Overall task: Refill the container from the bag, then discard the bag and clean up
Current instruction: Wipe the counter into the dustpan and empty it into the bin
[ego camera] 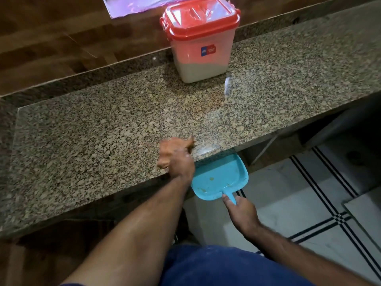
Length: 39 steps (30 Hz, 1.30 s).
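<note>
At the counter's front edge: sweeping spilled grains off the granite counter (82, 131) into a blue dustpan (218, 178).
Step in hand: cleanup, judged from the closed container and no bag in sight.
Left hand (175, 155): blurred, resting on the counter edge, fingers bunched; may be gripping a small cloth or brush, cannot tell.
Right hand (241, 211): curled round the dustpan's handle, thumb laid along it.
Dustpan position: held just below the counter lip, front rim tucked under the overhang; a few yellowish specks already inside.
Doing it well: keep the pan's rim tight against the underside of the edge, level or tipped slightly back; draw short strokes straight toward the pan, not sideways.
Risk: a gap between pan and edge would likely send grains onto the tiled floor (299, 195).
Container (199, 44): upright at the back of the counter, well apart from both hands.
Container look: translucent square tub, red clip-on lid shut, small red-and-blue label, pale contents filling roughly the lower third.
</note>
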### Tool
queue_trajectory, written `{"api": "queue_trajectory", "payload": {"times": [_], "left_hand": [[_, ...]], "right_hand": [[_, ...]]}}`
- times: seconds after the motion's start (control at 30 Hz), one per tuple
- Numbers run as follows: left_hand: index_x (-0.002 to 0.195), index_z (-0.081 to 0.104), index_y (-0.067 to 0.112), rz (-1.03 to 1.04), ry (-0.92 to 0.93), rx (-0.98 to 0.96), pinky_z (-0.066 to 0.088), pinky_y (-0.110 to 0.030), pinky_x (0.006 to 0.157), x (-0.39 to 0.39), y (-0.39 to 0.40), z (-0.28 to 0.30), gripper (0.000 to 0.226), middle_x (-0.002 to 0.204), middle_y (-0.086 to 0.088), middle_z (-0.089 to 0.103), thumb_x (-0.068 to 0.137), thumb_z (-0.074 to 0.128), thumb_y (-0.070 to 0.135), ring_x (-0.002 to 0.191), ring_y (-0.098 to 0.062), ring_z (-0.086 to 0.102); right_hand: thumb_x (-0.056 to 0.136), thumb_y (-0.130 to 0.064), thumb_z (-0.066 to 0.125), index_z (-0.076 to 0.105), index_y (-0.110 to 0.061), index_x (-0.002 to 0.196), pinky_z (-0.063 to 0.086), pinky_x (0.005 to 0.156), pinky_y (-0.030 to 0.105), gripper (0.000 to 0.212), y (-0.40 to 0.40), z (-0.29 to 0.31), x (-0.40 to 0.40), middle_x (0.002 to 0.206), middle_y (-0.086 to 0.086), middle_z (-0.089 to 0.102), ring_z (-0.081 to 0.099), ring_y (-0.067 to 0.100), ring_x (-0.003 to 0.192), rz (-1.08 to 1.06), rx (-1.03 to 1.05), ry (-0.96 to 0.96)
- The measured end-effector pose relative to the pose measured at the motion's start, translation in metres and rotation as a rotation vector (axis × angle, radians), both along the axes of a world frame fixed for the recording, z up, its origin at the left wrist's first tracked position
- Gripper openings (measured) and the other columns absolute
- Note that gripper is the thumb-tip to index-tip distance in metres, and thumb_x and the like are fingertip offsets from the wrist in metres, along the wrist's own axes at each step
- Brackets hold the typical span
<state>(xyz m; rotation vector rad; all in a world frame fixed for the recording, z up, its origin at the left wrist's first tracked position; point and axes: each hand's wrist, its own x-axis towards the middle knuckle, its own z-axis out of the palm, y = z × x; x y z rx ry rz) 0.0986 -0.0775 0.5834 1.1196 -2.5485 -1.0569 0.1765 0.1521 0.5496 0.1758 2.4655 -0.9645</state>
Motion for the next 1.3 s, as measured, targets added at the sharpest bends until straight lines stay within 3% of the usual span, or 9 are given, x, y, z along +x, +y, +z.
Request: {"api": "queue_trajectory", "payload": {"times": [0.2, 0.4, 0.47, 0.57, 0.67, 0.8, 0.97, 1.13, 1.3], "left_hand": [[0.149, 0.059, 0.039, -0.158, 0.221, 0.238, 0.052, -0.021, 0.043, -0.036, 0.007, 0.043, 0.046, 0.107, 0.019, 0.065, 0.115, 0.035, 0.020, 0.053, -0.008, 0.064], [0.145, 0.050, 0.066, -0.350, 0.193, -0.162, 0.057, -0.034, 0.055, -0.056, -0.025, 0.023, 0.050, 0.146, 0.028, 0.061, 0.111, 0.047, 0.030, 0.069, -0.010, 0.063], [0.126, 0.072, 0.048, -0.594, 0.063, -0.240, 0.060, -0.032, 0.087, -0.051, -0.007, 0.010, 0.039, 0.131, 0.018, 0.068, 0.102, 0.055, 0.023, 0.098, -0.008, 0.065], [0.107, 0.075, 0.026, -0.730, 0.054, -0.085, 0.059, -0.023, 0.079, -0.039, 0.038, 0.029, 0.028, 0.105, 0.018, 0.062, 0.108, 0.050, 0.012, 0.088, 0.001, 0.058], [0.093, 0.061, 0.042, -0.570, 0.075, 0.267, 0.065, -0.038, 0.065, -0.037, 0.046, 0.054, 0.039, 0.091, 0.013, 0.066, 0.114, 0.042, 0.015, 0.072, -0.010, 0.066], [0.139, 0.064, 0.028, -0.347, 0.221, 0.495, 0.067, -0.038, 0.060, -0.022, -0.013, 0.058, 0.042, 0.114, -0.002, 0.071, 0.109, 0.043, 0.007, 0.077, -0.015, 0.079], [0.147, 0.043, 0.064, -0.021, 0.235, 0.050, 0.057, -0.034, 0.046, 0.012, -0.068, 0.023, 0.061, 0.133, 0.023, 0.070, 0.112, 0.039, 0.015, 0.062, -0.017, 0.067], [0.115, 0.064, 0.019, -0.005, 0.044, -0.072, 0.053, -0.026, 0.049, 0.023, 0.002, -0.026, 0.024, 0.125, -0.012, 0.056, 0.102, 0.045, 0.012, 0.096, -0.018, 0.062], [0.144, 0.061, 0.020, -0.290, 0.137, 0.593, 0.056, -0.015, 0.056, -0.044, 0.045, 0.044, 0.038, 0.099, 0.007, 0.074, 0.116, 0.036, 0.022, 0.078, -0.007, 0.072]], "right_hand": [[0.104, -0.058, 0.056, 0.048, -0.016, 0.064, 0.039, 0.056, 0.036, 0.059, -0.004, 0.004, -0.010, 0.063, 0.002, 0.056, 0.054, 0.022, 0.060, -0.050, 0.054, -0.023], [0.104, -0.058, 0.055, 0.050, -0.014, 0.067, 0.043, 0.059, 0.039, 0.058, -0.009, 0.005, -0.013, 0.067, 0.005, 0.059, 0.056, 0.023, 0.064, -0.067, 0.063, -0.025], [0.104, -0.057, 0.055, 0.048, -0.015, 0.066, 0.042, 0.061, 0.039, 0.057, -0.011, 0.007, -0.014, 0.067, 0.004, 0.058, 0.056, 0.024, 0.065, -0.067, 0.065, -0.023], [0.105, -0.055, 0.056, 0.048, -0.014, 0.066, 0.039, 0.060, 0.039, 0.057, -0.012, 0.009, -0.018, 0.066, 0.004, 0.058, 0.056, 0.024, 0.065, -0.059, 0.079, -0.027], [0.105, -0.055, 0.057, 0.048, -0.014, 0.063, 0.038, 0.059, 0.039, 0.059, -0.010, 0.010, -0.021, 0.062, 0.004, 0.057, 0.055, 0.024, 0.062, -0.067, 0.072, -0.027], [0.105, -0.055, 0.057, 0.050, -0.016, 0.064, 0.037, 0.056, 0.035, 0.057, -0.004, 0.011, -0.023, 0.063, 0.001, 0.057, 0.055, 0.021, 0.061, -0.061, 0.069, -0.023], [0.104, -0.058, 0.056, 0.047, -0.019, 0.062, 0.038, 0.056, 0.034, 0.057, 0.001, 0.007, -0.027, 0.061, -0.001, 0.055, 0.053, 0.020, 0.059, -0.060, 0.056, -0.033], [0.103, -0.054, 0.059, 0.046, -0.018, 0.061, 0.039, 0.057, 0.036, 0.058, 0.001, 0.008, -0.028, 0.058, -0.001, 0.052, 0.051, 0.020, 0.056, -0.067, 0.006, -0.029], [0.102, -0.061, 0.057, 0.051, -0.017, 0.065, 0.045, 0.057, 0.039, 0.057, 0.018, 0.008, -0.035, 0.062, 0.002, 0.058, 0.058, 0.024, 0.060, -0.057, 0.024, -0.053]]}}
